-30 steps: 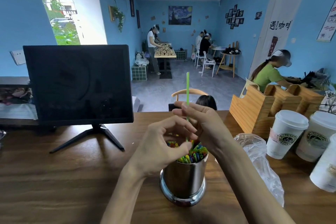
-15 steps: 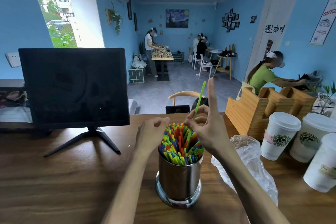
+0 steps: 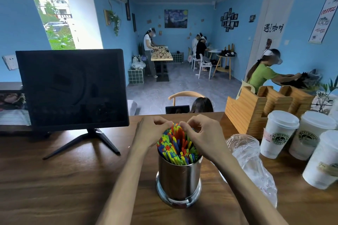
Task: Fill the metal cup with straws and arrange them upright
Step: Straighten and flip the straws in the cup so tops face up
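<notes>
Both hands, left point(image 3: 151, 131) and right point(image 3: 203, 137), fingers curled, apparently pinching straws point(image 3: 176, 146) upright in metal cup point(image 3: 179, 181) on bench point(image 3: 64, 179).

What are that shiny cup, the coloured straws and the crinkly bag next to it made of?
The metal cup looks like polished steel: mirror-bright, with the tabletop reflected in its wall. The straws look like thin plastic tubes in glossy, saturated colours with open round ends. The bag looks like clear plastic film: see-through, wrinkled, with white glints. The counter shows brown wood grain, though whether solid wood or laminate is unclear.
</notes>
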Motion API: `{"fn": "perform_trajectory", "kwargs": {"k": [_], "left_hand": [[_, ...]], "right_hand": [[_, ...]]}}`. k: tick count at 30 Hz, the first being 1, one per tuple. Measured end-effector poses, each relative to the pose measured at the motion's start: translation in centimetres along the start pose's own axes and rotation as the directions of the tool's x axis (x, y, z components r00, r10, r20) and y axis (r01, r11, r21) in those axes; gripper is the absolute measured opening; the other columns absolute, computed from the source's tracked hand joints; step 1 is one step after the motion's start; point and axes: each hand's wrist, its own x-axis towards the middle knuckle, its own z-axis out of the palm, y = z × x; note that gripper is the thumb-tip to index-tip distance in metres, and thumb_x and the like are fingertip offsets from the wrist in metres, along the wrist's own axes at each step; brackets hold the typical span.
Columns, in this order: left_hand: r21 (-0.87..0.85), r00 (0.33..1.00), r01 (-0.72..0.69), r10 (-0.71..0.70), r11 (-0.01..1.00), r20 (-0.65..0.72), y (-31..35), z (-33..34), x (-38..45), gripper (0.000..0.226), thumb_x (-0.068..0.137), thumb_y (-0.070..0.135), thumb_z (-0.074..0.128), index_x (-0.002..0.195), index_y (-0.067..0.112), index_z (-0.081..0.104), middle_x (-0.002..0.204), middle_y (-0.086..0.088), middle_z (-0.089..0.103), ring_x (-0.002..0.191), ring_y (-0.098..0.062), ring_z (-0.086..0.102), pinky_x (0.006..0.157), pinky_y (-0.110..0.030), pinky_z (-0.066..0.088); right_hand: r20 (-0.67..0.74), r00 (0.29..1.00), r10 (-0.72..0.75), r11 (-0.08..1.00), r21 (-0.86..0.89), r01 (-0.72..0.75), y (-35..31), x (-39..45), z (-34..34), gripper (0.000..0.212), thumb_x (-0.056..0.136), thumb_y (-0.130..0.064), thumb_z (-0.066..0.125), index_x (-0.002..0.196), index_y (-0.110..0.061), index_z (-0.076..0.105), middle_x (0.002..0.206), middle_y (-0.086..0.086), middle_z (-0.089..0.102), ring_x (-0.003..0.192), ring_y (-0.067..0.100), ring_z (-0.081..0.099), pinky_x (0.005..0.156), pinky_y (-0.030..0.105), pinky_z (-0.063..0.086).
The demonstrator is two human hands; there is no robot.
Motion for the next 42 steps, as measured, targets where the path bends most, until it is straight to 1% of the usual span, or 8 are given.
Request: {"fn": "perform_trajectory", "kwargs": {"k": [7,11,15,21,25,30,34,42], "left_hand": [[0.047,0.985,0.016,-0.024,0.999,0.172,0.2,-0.1,0.7,0.023,0.096,0.033,0.068,0.117,0.026,0.074,0.107,0.007,0.072,0.099,-0.008,0.067,0.079,-0.022,0.055],[0.066,0.977,0.044,-0.057,0.997,0.208,0.4,-0.1,1.2,0.018,0.096,0.034,0.067,0.107,0.024,0.078,0.105,0.005,0.075,0.094,-0.008,0.068,0.076,-0.023,0.055],[0.074,0.991,0.047,-0.056,0.996,0.125,0.2,-0.2,1.2,0.015,0.093,0.035,0.071,0.098,0.024,0.08,0.099,0.006,0.075,0.088,-0.006,0.068,0.068,-0.02,0.052],[0.096,0.991,-0.004,-0.009,0.995,0.136,0.5,-0.6,0.8,0.009,0.094,0.034,0.07,0.094,0.027,0.076,0.092,0.012,0.071,0.087,-0.003,0.065,0.066,-0.017,0.048],[-0.01,0.997,0.017,-0.016,1.0,0.072,1.0,-0.9,0.5,0.004,0.091,0.032,0.074,0.088,0.029,0.074,0.086,0.014,0.071,0.083,0.002,0.064,0.065,-0.017,0.05],[-0.144,0.997,0.041,-0.03,0.989,0.074,1.6,-2.0,0.3,0.004,0.091,0.026,0.075,0.088,0.028,0.077,0.086,0.008,0.076,0.08,-0.003,0.069,0.061,-0.013,0.048],[-0.201,0.995,0.03,-0.009,0.979,0.102,2.4,-2.3,0.1,0.01,0.094,0.017,0.071,0.091,0.026,0.076,0.081,0.007,0.077,0.073,0.003,0.071,0.056,-0.01,0.048],[-0.12,0.945,-0.323,0.313,0.939,-0.092,4.3,-3.0,-0.9,0.014,0.092,0.019,0.073,0.095,0.032,0.075,0.09,0.012,0.078,0.09,-0.001,0.073,0.084,-0.023,0.058]], "right_hand": [[0.091,0.996,0.018,0.995,-0.098,-0.009,0.3,0.0,0.2,0.031,0.092,-0.05,0.065,0.076,-0.025,0.071,0.078,-0.009,0.066,0.078,0.009,0.058,0.068,0.028,0.039],[0.109,0.994,0.028,0.996,-0.083,-0.019,0.5,-0.1,0.4,0.032,0.093,-0.05,0.064,0.074,-0.024,0.071,0.075,-0.01,0.064,0.081,0.011,0.057,0.07,0.028,0.036],[0.122,0.992,0.031,0.997,-0.073,-0.022,0.6,-0.1,0.5,0.033,0.093,-0.051,0.062,0.078,-0.023,0.073,0.077,-0.013,0.064,0.084,0.011,0.059,0.074,0.032,0.047],[0.119,0.993,0.027,0.998,-0.066,-0.02,0.6,-0.2,0.6,0.033,0.093,-0.051,0.062,0.079,-0.023,0.073,0.081,-0.011,0.067,0.087,0.012,0.06,0.078,0.035,0.051],[0.125,0.992,0.035,0.998,-0.049,-0.029,0.5,-0.2,0.7,0.034,0.093,-0.052,0.062,0.08,-0.024,0.073,0.082,-0.011,0.068,0.088,0.011,0.061,0.079,0.037,0.052],[0.126,0.991,0.036,0.999,-0.031,-0.032,0.7,-0.1,0.7,0.034,0.093,-0.054,0.062,0.081,-0.025,0.074,0.085,-0.013,0.07,0.09,0.01,0.062,0.081,0.039,0.054],[0.14,0.989,0.05,0.999,-0.017,-0.048,0.7,0.0,0.8,0.035,0.092,-0.057,0.061,0.083,-0.027,0.075,0.087,-0.013,0.071,0.091,0.008,0.063,0.082,0.04,0.055],[0.149,0.987,0.063,0.998,-0.015,-0.062,0.4,0.0,0.6,0.035,0.092,-0.056,0.062,0.079,-0.026,0.073,0.087,-0.011,0.071,0.089,0.007,0.063,0.081,0.041,0.055]]}}
